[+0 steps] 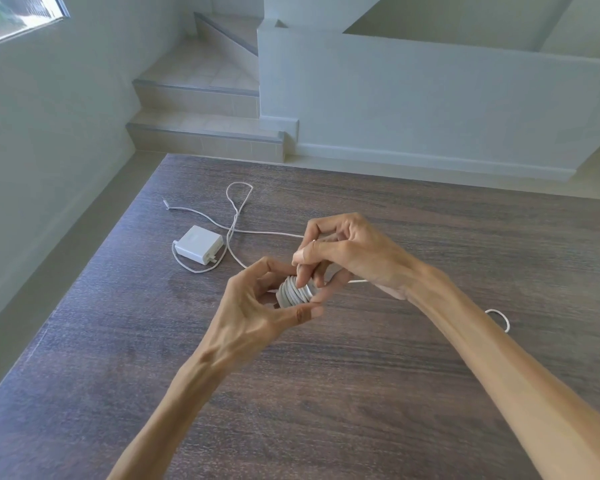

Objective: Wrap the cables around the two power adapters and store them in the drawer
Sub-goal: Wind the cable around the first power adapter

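Over the middle of the dark wood-grain table, the left hand holds a small white power adapter with thumb and fingers curled around it; most of its body is hidden under several tight turns of white cable, so its shape cannot be made out fully. The right hand is just above it, fingers bent, pinching the loose run of that cable and laying it against the coil. The free cable passes under the right wrist and reappears as a small loop on the table at the right, near the forearm. A second power adapter, a flat white square block with rounded corners and metal prongs showing on its near-right side, lies on the table to the far left of the hands, well apart from them. Its thin white cable leaves the left corner, curves around the near edge of the block, and sprawls farther away in a tall loop, ending in a small connector at the far left. A faint grey mark sits on the block's top face, too blurred to read.
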